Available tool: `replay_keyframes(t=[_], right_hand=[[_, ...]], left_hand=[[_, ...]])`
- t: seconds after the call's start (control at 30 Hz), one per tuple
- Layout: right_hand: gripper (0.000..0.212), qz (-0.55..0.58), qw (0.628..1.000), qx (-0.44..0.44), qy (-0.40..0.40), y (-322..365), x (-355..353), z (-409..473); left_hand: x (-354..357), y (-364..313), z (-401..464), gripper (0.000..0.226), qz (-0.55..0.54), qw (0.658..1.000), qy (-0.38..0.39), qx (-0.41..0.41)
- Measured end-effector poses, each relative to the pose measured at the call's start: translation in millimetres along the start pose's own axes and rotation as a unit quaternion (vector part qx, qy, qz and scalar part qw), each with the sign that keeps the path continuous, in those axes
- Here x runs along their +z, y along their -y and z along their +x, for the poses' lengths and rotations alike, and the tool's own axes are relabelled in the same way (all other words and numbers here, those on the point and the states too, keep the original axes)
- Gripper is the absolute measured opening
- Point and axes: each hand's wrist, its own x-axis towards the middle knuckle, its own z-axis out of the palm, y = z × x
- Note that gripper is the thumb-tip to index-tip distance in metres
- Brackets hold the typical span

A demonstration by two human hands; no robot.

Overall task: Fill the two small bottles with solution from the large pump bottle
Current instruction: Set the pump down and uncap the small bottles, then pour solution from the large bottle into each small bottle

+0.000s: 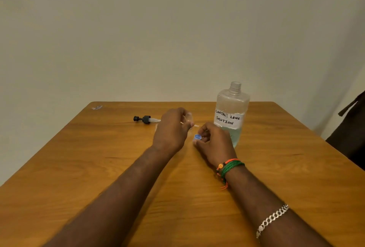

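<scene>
His left hand [171,128] curls its fingers round a small clear bottle [189,117]; right hand [214,141] fingers pinch a blue cap [197,137] just beside it.

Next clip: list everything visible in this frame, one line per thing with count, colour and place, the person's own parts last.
Large bottle: one, clear, handwritten white label, neck open, table's far right.
Pump head: one, black with clear tube, lying far left of centre.
Small bottle: one, clear, in left hand.
Cap: one, blue, in right hand.
Scrap: one, pale, far left corner; unclear what.
Table: one, brown wood.
Left hand: grips small bottle.
Right hand: pinches cap; thread bands and chain bracelet on that arm.
</scene>
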Motion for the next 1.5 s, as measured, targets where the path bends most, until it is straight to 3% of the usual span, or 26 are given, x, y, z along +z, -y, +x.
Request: replay_keyframes(t=[0.23, 0.6, 0.8, 0.97, 1.07, 1.13, 1.27, 1.4, 1.5], right_hand=[[0.023, -0.071, 0.997, 0.014, 0.012, 1.4, 3.7, 1.3], [0.036, -0.086, 0.995, 0.034, 0.025, 0.9, 1.6, -0.4], [0.036, -0.119, 0.993, -0.006, -0.026, 10.0, -9.9, -2.0], [0.012, -0.091, 0.99, -0.053, -0.096, 15.7, -21.3, -4.4], [0.011, -0.063, 0.991, -0.046, -0.107, 15.4, -25.6, -5.7], [0.009, -0.043, 0.993, -0.04, -0.102, 13.8, -27.3, -6.3], [0.011, -0.013, 0.991, -0.059, -0.12, 12.4, -26.2, -7.7], [0.017, 0.04, 0.964, -0.115, -0.235, 12.9, -33.0, -6.0], [0.017, 0.071, 0.929, -0.13, -0.339, 7.6, -47.3, -0.9]], left_hand=[[5.9, 6.5, -3.1, 0.042, 0.172, 0.983, 0.023, -0.053], [7.9, 9.7, -0.1, 0.058, 0.207, 0.976, 0.017, -0.065], [0.2, 0.9, -1.7, 0.063, 0.208, 0.976, 0.007, -0.055], [-27.7, -14.0, -19.3, 0.036, 0.125, 0.987, -0.101, -0.007], [-43.6, -3.7, -36.9, 0.015, 0.071, 0.98, -0.188, -0.002], [-50.7, 15.1, -44.7, 0.013, 0.036, 0.977, -0.207, -0.022], [-57.0, 56.8, -42.8, 0.03, -0.051, 0.976, -0.195, -0.08], [-51.4, 68.4, -38.3, 0.062, -0.144, 0.968, -0.146, -0.142], [-42.8, 67.7, -36.9, 0.07, -0.161, 0.971, -0.103, -0.146]])
